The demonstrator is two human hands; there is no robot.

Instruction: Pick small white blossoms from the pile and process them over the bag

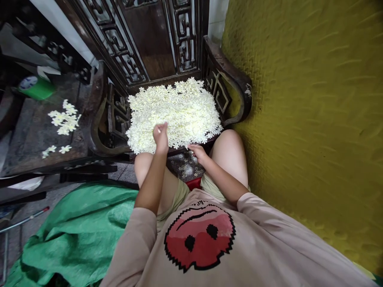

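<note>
A thick heap of white flowers (179,107) covers the seat of a dark carved wooden chair (151,44) in front of me. My left hand (161,137) is over the heap's front part, its fingers curled closed. Whatever lies within them is too small to make out. Lower and to the right, my right hand (197,152) is at the front edge of the seat with thumb and fingers pinched together. Something small and pale shows at those fingertips, and I cannot tell what it is.
On the left, a dark wooden table (26,131) bears loose white flowers (66,117) and a roll of green tape (37,87). A green sheet (86,227) lies on the floor. An embossed yellow surface (305,119) rises at the right. Fallen flowers dot the floor between my knees.
</note>
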